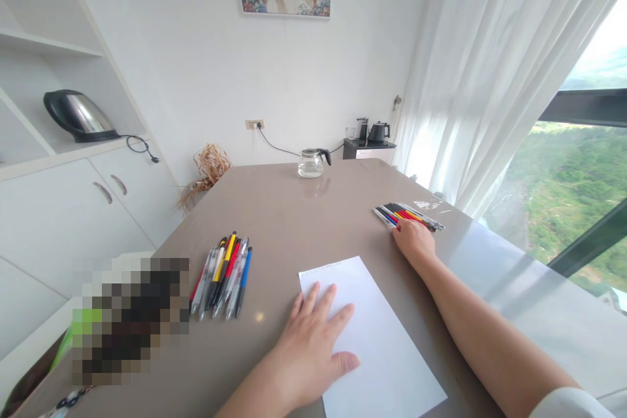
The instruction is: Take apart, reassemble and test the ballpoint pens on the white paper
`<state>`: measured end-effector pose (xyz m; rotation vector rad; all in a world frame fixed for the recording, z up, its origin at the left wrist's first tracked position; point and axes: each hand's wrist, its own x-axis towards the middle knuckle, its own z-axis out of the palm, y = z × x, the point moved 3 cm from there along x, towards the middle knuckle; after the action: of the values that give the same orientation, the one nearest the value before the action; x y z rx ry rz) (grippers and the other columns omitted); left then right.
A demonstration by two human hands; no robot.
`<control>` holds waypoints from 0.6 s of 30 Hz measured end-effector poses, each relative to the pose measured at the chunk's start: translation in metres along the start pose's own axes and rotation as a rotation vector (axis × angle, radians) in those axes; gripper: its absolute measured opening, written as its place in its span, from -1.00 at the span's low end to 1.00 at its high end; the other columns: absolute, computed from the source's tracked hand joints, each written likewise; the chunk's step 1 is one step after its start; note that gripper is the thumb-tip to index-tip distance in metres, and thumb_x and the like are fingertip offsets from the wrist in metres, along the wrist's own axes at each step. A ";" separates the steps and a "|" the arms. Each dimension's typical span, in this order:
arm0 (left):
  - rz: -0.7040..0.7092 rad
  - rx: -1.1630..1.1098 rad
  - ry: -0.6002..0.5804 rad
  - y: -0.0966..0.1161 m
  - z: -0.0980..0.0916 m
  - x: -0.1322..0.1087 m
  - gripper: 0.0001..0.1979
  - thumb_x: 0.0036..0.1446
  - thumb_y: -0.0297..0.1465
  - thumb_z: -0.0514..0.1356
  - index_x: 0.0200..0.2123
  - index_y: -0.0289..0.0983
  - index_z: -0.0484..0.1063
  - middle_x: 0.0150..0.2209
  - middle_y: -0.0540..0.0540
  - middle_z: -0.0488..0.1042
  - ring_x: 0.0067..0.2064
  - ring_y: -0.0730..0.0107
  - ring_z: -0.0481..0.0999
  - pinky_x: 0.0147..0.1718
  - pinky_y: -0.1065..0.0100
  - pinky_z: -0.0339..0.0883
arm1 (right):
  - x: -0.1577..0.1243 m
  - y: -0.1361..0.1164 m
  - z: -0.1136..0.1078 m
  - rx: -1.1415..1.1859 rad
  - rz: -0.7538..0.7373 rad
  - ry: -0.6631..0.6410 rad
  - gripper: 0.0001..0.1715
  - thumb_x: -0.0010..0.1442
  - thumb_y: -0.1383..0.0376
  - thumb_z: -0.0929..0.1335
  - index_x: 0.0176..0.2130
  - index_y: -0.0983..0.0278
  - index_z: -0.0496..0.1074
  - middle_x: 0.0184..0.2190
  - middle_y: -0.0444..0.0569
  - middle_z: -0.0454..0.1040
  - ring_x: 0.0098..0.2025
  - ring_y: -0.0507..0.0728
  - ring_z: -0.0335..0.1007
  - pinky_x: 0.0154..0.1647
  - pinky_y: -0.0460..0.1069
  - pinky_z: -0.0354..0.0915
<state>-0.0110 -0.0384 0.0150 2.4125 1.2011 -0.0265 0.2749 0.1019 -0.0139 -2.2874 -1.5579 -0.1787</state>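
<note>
A white sheet of paper (382, 339) lies on the brown table (274, 209), with small faint writing along its top edge. My left hand (318, 346) rests flat on its left part, fingers spread. Farther forward on the right, my right hand (414, 240) touches the near side of a row of pens (404, 212) in several colours. Its fingers are curled down at the pens, and the fingertips are mostly hidden, so what they grip, if anything, is unclear. On the left lies a pile of pens (225, 277), some clear, others yellow, red and blue.
A glass pot (311, 164) with a black handle stands at the table's far end. White scraps (426, 204) lie beyond the right pens. A blurred patch (132, 320) covers the left edge. A kettle (83, 116) sits on the shelf; a curtain (450, 65) hangs at the right.
</note>
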 end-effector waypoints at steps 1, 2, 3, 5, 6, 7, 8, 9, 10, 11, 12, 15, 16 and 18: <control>-0.001 0.000 -0.001 0.000 0.000 0.000 -0.40 0.00 -0.04 -0.03 0.13 0.01 -0.07 0.22 0.00 -0.28 0.20 0.11 -0.41 0.09 -0.02 -0.38 | 0.000 0.000 0.000 -0.011 0.001 0.002 -0.73 0.06 0.16 0.19 -0.42 0.22 0.40 -0.35 0.01 0.40 -0.25 0.18 0.27 -0.36 0.00 0.16; -0.001 0.000 0.000 0.000 0.000 0.000 -0.40 0.00 -0.04 -0.03 0.13 0.01 -0.07 0.22 0.00 -0.28 0.20 0.11 -0.41 0.09 -0.02 -0.38 | 0.000 0.000 0.000 -0.020 0.004 0.005 -0.73 0.06 0.16 0.18 -0.41 0.22 0.39 -0.33 0.02 0.39 -0.24 0.19 0.26 -0.34 0.01 0.16; 0.000 0.001 0.001 0.000 0.000 0.000 -0.40 0.00 -0.04 -0.03 0.13 0.01 -0.07 0.22 0.00 -0.28 0.20 0.11 -0.41 0.09 -0.02 -0.38 | 0.001 0.000 0.000 -0.028 0.008 0.008 -0.72 0.06 0.16 0.18 -0.40 0.22 0.39 -0.32 0.02 0.39 -0.22 0.19 0.26 -0.32 0.01 0.16; 0.001 0.000 0.003 -0.001 0.000 0.000 -0.40 0.00 -0.04 -0.03 0.13 0.01 -0.07 0.22 0.00 -0.29 0.20 0.11 -0.41 0.09 -0.02 -0.38 | 0.001 0.001 0.000 -0.041 0.020 0.013 -0.72 0.06 0.16 0.18 -0.37 0.22 0.39 -0.29 0.04 0.37 -0.20 0.20 0.24 -0.29 0.03 0.17; 0.001 -0.001 0.004 -0.001 0.000 0.000 -0.40 0.00 -0.04 -0.04 0.13 0.02 -0.08 0.22 0.01 -0.29 0.20 0.11 -0.41 0.09 -0.02 -0.38 | 0.001 0.001 0.001 -0.046 0.026 0.015 -0.72 0.06 0.17 0.18 -0.36 0.22 0.38 -0.28 0.04 0.36 -0.19 0.20 0.24 -0.29 0.03 0.17; 0.003 -0.002 0.005 -0.002 0.001 0.000 -0.40 0.00 -0.04 -0.04 0.13 0.02 -0.08 0.22 0.01 -0.29 0.20 0.12 -0.41 0.09 -0.02 -0.38 | 0.001 0.001 0.000 -0.048 0.033 0.016 -0.72 0.06 0.16 0.18 -0.35 0.22 0.38 -0.27 0.04 0.36 -0.18 0.20 0.24 -0.29 0.03 0.17; 0.005 -0.004 0.008 -0.002 0.001 -0.001 -0.40 0.00 -0.03 -0.04 0.13 0.02 -0.08 0.22 0.01 -0.29 0.20 0.12 -0.41 0.09 -0.01 -0.38 | 0.002 0.001 0.000 -0.048 0.040 0.015 -0.72 0.05 0.15 0.18 -0.34 0.22 0.37 -0.26 0.04 0.35 -0.18 0.20 0.23 -0.29 0.03 0.17; 0.009 -0.005 0.011 -0.003 0.001 -0.001 -0.40 0.00 -0.03 -0.04 0.13 0.02 -0.08 0.22 0.02 -0.29 0.20 0.13 -0.42 0.09 -0.01 -0.38 | 0.002 0.002 0.000 -0.044 0.048 0.010 -0.71 0.05 0.13 0.18 -0.34 0.22 0.37 -0.25 0.04 0.35 -0.18 0.20 0.24 -0.30 0.04 0.17; 0.012 -0.006 0.015 -0.003 0.001 0.000 -0.39 0.00 -0.03 -0.04 0.13 0.03 -0.09 0.22 0.02 -0.29 0.20 0.14 -0.42 0.09 0.00 -0.38 | 0.002 0.002 0.000 -0.039 0.056 0.003 -0.69 0.04 0.11 0.18 -0.34 0.21 0.36 -0.25 0.04 0.35 -0.18 0.20 0.24 -0.29 0.04 0.17; 0.014 -0.006 0.017 -0.003 0.001 0.000 -0.39 0.00 -0.03 -0.04 0.13 0.03 -0.09 0.22 0.02 -0.29 0.20 0.14 -0.42 0.09 0.00 -0.39 | 0.002 0.002 0.000 -0.032 0.064 -0.006 -0.68 0.04 0.09 0.18 -0.33 0.21 0.36 -0.24 0.03 0.35 -0.18 0.20 0.24 -0.29 0.04 0.17; 0.014 -0.005 0.017 -0.003 0.002 0.000 -0.39 0.00 -0.03 -0.04 0.13 0.03 -0.09 0.22 0.02 -0.29 0.20 0.14 -0.43 0.09 0.00 -0.39 | 0.002 0.002 0.000 -0.027 0.072 -0.017 -0.66 0.03 0.07 0.17 -0.32 0.21 0.35 -0.24 0.03 0.35 -0.17 0.20 0.23 -0.28 0.04 0.17; 0.007 -0.005 0.011 -0.002 0.001 0.000 -0.39 0.00 -0.02 -0.04 0.13 0.03 -0.08 0.22 0.02 -0.29 0.20 0.14 -0.43 0.09 0.00 -0.39 | 0.002 0.001 0.000 -0.025 0.087 -0.045 -0.67 0.05 0.09 0.16 -0.31 0.20 0.34 -0.22 0.02 0.35 -0.16 0.19 0.24 -0.28 0.04 0.16; 0.005 -0.005 0.009 -0.002 0.001 0.001 -0.39 0.00 -0.02 -0.04 0.13 0.03 -0.08 0.22 0.02 -0.29 0.20 0.13 -0.43 0.09 -0.01 -0.39 | 0.002 0.001 0.001 -0.028 0.093 -0.054 -0.68 0.05 0.10 0.16 -0.31 0.20 0.34 -0.23 0.02 0.36 -0.17 0.19 0.25 -0.29 0.03 0.17; 0.002 -0.005 0.006 -0.002 0.001 0.001 -0.39 0.00 -0.02 -0.05 0.13 0.03 -0.09 0.22 0.02 -0.29 0.20 0.12 -0.43 0.09 -0.01 -0.38 | 0.003 0.002 0.002 -0.034 0.109 -0.068 -0.68 0.05 0.11 0.15 -0.31 0.20 0.35 -0.26 0.02 0.38 -0.21 0.19 0.27 -0.32 0.03 0.17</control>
<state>-0.0117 -0.0376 0.0131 2.4113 1.2004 -0.0153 0.2773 0.1042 -0.0151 -2.4207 -1.4683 -0.1009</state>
